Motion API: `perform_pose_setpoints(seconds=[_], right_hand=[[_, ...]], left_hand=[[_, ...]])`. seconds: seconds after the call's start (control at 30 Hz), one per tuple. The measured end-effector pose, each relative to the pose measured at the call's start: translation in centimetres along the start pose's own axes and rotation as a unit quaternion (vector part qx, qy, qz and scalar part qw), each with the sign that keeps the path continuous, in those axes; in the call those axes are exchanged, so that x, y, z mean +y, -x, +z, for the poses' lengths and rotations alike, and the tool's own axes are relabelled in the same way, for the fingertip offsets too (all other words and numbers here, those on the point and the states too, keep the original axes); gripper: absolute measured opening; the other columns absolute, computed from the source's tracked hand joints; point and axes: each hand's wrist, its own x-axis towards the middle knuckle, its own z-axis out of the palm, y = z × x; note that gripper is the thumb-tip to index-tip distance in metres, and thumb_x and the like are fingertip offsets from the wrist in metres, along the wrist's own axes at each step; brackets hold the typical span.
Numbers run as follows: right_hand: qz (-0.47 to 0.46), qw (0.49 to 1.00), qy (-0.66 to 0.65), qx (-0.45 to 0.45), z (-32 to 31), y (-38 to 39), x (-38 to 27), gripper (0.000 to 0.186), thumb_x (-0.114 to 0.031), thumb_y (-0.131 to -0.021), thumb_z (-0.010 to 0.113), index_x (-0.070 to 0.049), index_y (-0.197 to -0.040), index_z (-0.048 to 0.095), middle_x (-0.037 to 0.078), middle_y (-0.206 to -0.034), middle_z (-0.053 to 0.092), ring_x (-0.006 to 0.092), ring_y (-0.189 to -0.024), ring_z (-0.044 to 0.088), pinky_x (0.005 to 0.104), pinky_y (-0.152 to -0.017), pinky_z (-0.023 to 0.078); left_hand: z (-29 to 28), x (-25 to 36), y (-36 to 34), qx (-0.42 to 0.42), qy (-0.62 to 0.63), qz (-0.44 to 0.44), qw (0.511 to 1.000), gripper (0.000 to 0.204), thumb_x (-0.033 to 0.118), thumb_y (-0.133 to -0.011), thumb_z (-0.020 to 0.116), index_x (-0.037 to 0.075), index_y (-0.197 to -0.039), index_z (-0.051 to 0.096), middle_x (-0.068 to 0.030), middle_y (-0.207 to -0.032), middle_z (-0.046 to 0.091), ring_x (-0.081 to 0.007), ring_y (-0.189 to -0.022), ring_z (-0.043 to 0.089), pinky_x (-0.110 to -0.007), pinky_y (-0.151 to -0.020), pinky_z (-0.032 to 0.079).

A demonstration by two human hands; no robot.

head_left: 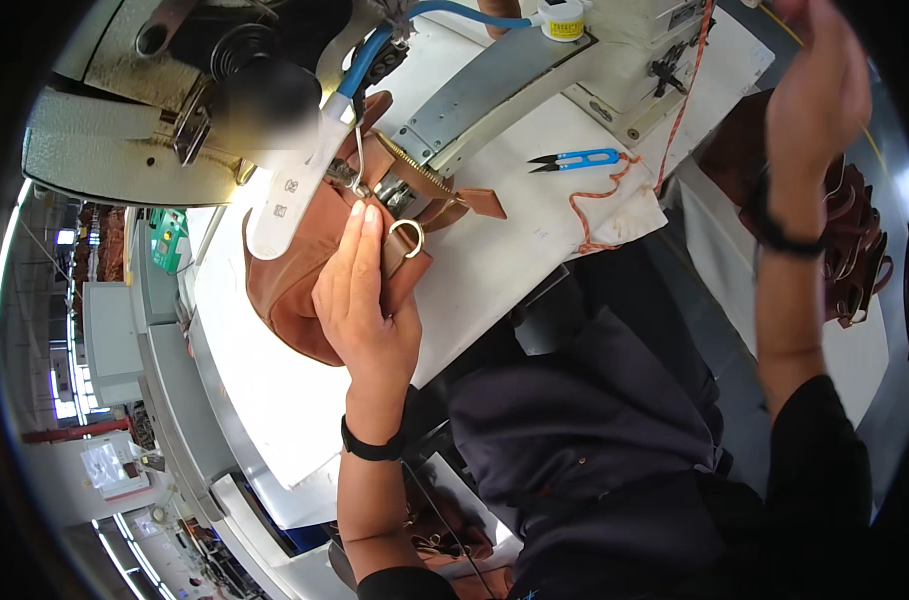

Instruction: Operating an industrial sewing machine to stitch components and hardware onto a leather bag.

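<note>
A brown leather bag (293, 290) sits around the arm end of a sewing machine (495, 95), under its needle area. My left hand (367, 305) lies on the bag close to the presser foot (363, 188), its fingers stretched out and pressed flat on the leather. Beside these fingers is a leather tab with a gold-coloured metal ring (409, 238). A smaller leather tab (483, 203) sticks out to the right of the machine's arm. My right hand (821, 90) is raised at the upper right, away from the bag; its fingers are blurred and partly cut off by the picture's edge.
Blue-handled thread snips (580, 159), tied to an orange cord (582, 215), lie on the white table (475, 300). Brown leather pieces (851, 240) are heaped at the right. A blue hose (455, 8) crosses the top, and a white round container (563, 18) stands on the machine.
</note>
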Motion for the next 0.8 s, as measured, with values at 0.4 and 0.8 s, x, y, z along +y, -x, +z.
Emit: perform_pose_setpoints(seconds=[0.4,0.8], right_hand=[[0.063,0.909,-0.130,-0.392,12.9,16.4,-13.6,0.015,-0.025,-0.088,0.077,-0.011,-0.083,0.072,0.001,-0.077,0.071,0.0258,-0.081,0.063,0.0417,-0.087,0.039],[0.056,0.935,-0.222,-0.270,5.9,19.1,-12.2,0.013,-0.005,-0.096,0.074,-0.004,-0.109,0.075,0.005,-0.098,0.073,0.0158,-0.086,0.065,0.0319,-0.080,0.052]], left_hand=[[0.2,0.2,-0.4,0.012,0.028,-0.012,0.999,0.058,0.004,-0.086,0.084,0.003,-0.140,0.063,-0.0125,-0.139,0.072,-0.0285,-0.122,0.070,-0.037,-0.102,0.050],[-0.4,0.6,-0.5,-0.003,0.082,-0.016,0.997,0.064,-0.001,-0.081,0.083,0.006,-0.141,0.062,-0.0150,-0.145,0.065,-0.0331,-0.130,0.063,-0.040,-0.106,0.047]])
